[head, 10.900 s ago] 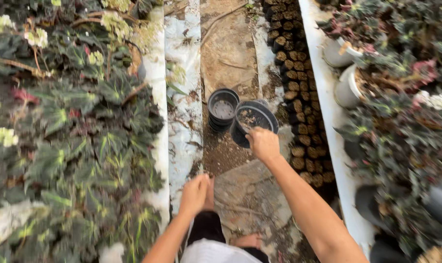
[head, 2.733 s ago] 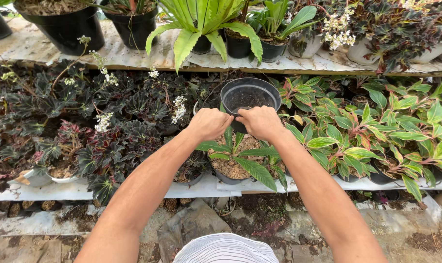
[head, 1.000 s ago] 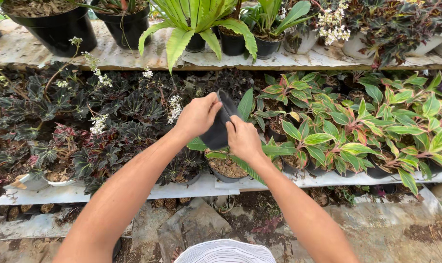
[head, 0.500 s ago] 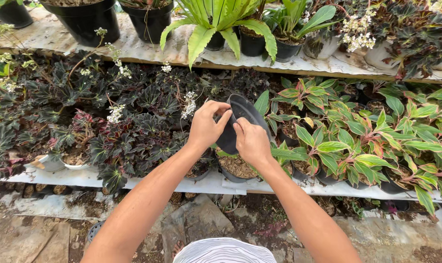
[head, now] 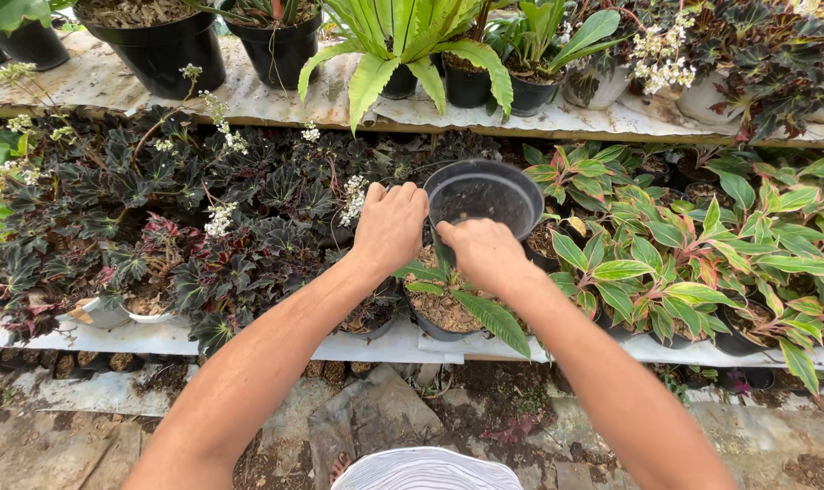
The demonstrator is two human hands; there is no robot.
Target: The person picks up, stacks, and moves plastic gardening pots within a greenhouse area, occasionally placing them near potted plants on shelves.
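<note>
Two hands hold one empty black plastic pot (head: 484,195) over the low shelf (head: 375,345) of foliage plants. The left hand (head: 391,227) curls its fingers (head: 403,195) over the pot's left rim; the right hand (head: 486,254) grips the near rim, fingers closed on the thin wall. The pot hangs tilted, mouth toward the onlooker, just above a potted plant with long green leaves (head: 443,304). Dark begonias (head: 239,227) crowd the left, pink-edged leaves (head: 684,263) the right. Judging by the grip, the pot is being positioned among the plants; setting it down calls for a gap between neighbouring leaves.
</note>
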